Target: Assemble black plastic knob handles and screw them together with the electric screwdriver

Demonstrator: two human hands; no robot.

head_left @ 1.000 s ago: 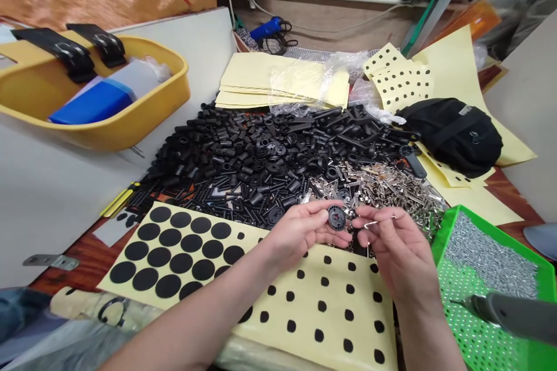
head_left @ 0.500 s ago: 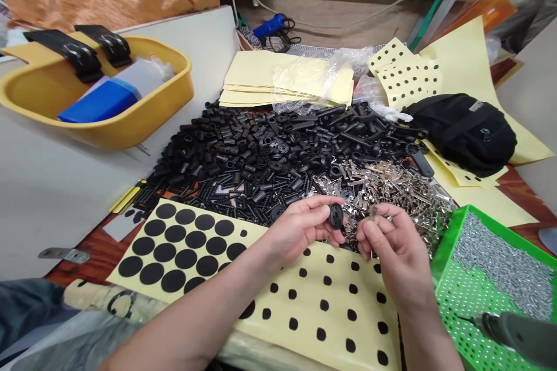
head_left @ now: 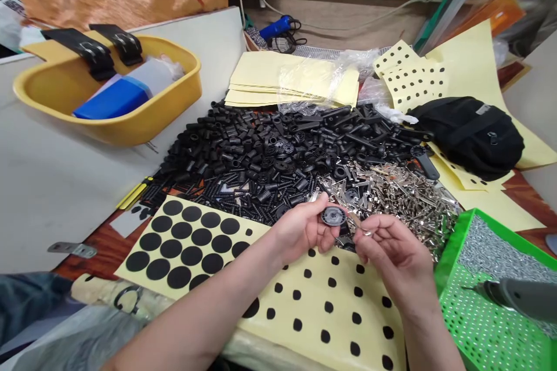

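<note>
While the left hand pinches a black disc over the parts heap, its face newly turned upward, the right hand pinches a small metal part just beside it.

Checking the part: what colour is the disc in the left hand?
The disc is black, best in head view.

Workbench: reddish wood, white board covering left side, yellow plastic tray on board near far-left corner. I see heap of black plastic parts mid-bench, silvery metal clips touching it on right. Black-dot adhesive sheets along near edge, cream sheet stack toward far edge, black bag right, green perforated tray near-right corner.
</note>
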